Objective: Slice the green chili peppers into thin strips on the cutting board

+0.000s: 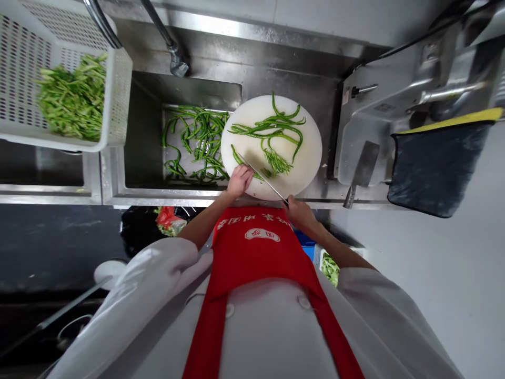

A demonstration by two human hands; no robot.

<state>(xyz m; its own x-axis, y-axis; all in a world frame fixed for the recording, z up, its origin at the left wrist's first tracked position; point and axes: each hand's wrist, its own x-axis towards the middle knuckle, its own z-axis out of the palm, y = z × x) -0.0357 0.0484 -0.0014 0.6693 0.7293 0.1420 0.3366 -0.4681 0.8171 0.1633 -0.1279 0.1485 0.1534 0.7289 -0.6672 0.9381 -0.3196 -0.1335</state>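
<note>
Fingers of the left hand are curled over a long green pepper, pinning it; contact under the palm is hidden. Right hand is wrapped round the knife handle.

Step looks like slicing. Biggest first:
- Cutting board: left edge overhangs the sink. Work toward the middle, or it may tip.
- Loose peppers: bunched on the far half; leave them there.
- Knife: runs from near right to tip at far left, just beside the left fingers. Tuck fingertips, guide off knuckles, short even strokes.
- Pinned pepper: on the near-left part of the board, one end poking out far of the hand. Feed in small steps.
- Cut pieces: heaped right of the blade; nudge clear if they crowd it.

Around: steel machine to the right limits spread that way. Sink at left holds more peppers. White basket, far left, holds cut greens. Dark cloth and cleaver sit right. Tap is beyond the sink, out of the knife's way.
</note>
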